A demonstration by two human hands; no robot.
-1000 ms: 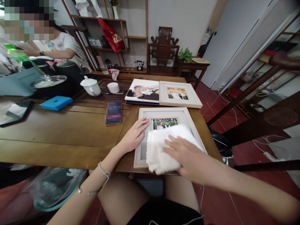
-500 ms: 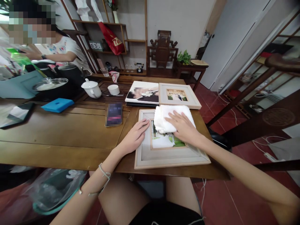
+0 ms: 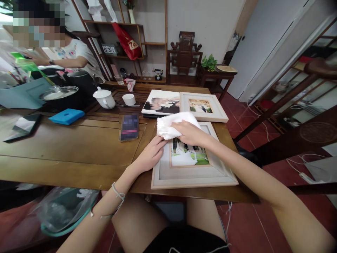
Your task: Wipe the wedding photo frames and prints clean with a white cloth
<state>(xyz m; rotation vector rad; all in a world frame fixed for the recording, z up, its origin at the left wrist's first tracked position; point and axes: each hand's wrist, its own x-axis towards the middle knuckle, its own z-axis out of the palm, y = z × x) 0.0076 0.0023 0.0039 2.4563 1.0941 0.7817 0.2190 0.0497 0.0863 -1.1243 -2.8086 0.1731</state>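
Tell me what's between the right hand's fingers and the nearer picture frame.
In the head view, a folded white cloth lies between the right hand and the nearer picture frame, over its far-left corner.

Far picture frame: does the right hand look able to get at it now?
Likely yes: nothing upright stands between the right hand and the far picture frame; the white cloth under that hand would probably need letting go first.
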